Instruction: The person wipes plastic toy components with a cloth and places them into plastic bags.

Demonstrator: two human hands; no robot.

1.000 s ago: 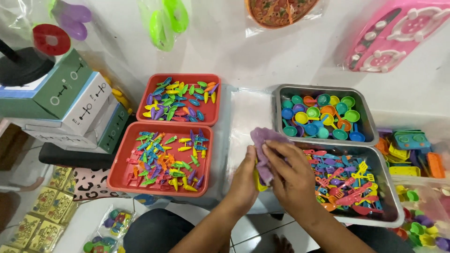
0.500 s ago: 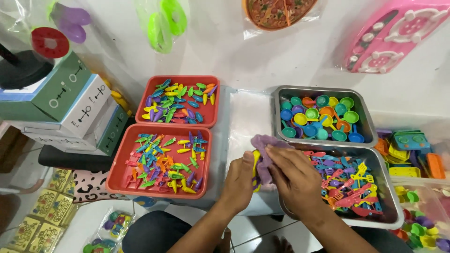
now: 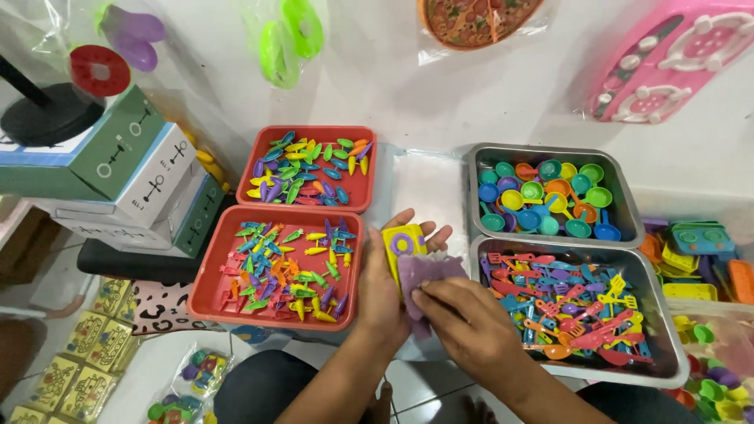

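My left hand [image 3: 386,276] lies palm up between the trays and holds a small yellow toy piece [image 3: 403,244] with purple rings on it. A flat purple toy piece [image 3: 424,273] rests against the yellow one. My right hand [image 3: 465,322] pinches the purple piece's lower edge from the right. Both hands hover just left of the lower metal tray [image 3: 657,286], which holds several small coloured toy utensils.
Two red trays [image 3: 212,283] [image 3: 314,130] of small coloured toy pieces sit to the left. An upper metal tray [image 3: 481,153] holds toy pans. Cardboard boxes [image 3: 118,177] stand at far left. Bagged toys hang on the wall. Loose toy parts [image 3: 691,251] lie at far right.
My left hand has turned palm up, showing the yellow piece. The purple piece has shifted lower, and my right hand has moved down with it.
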